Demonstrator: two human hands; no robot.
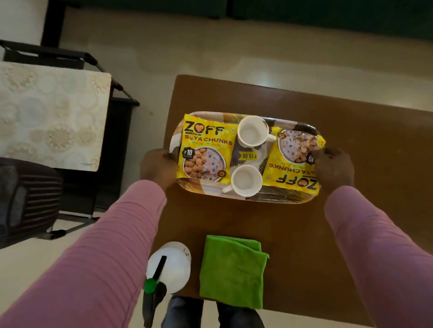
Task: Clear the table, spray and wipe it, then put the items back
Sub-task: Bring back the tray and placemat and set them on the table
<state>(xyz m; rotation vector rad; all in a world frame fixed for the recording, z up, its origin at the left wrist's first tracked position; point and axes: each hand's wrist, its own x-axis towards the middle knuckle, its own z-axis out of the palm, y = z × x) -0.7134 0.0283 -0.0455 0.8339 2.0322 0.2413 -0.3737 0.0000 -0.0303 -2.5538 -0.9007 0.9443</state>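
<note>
Holding 1 tray (276,200), 2 cups (252,130), 2 pkts (204,149)

Both hands (157,168) (333,166) on the ends of a loaded tray (283,197) on the brown table (374,154).

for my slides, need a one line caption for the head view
Both hands, left hand and right hand, grip a tray of cups and snack packets on a brown table.

Two yellow packets are lying on one tray (283,198): the left packet (204,152) and the right packet (294,164). Two white cups are sitting between them, the far cup (252,131) and the near cup (245,180). One green cloth (233,269) and one spray bottle (168,268) are sitting near.
</note>
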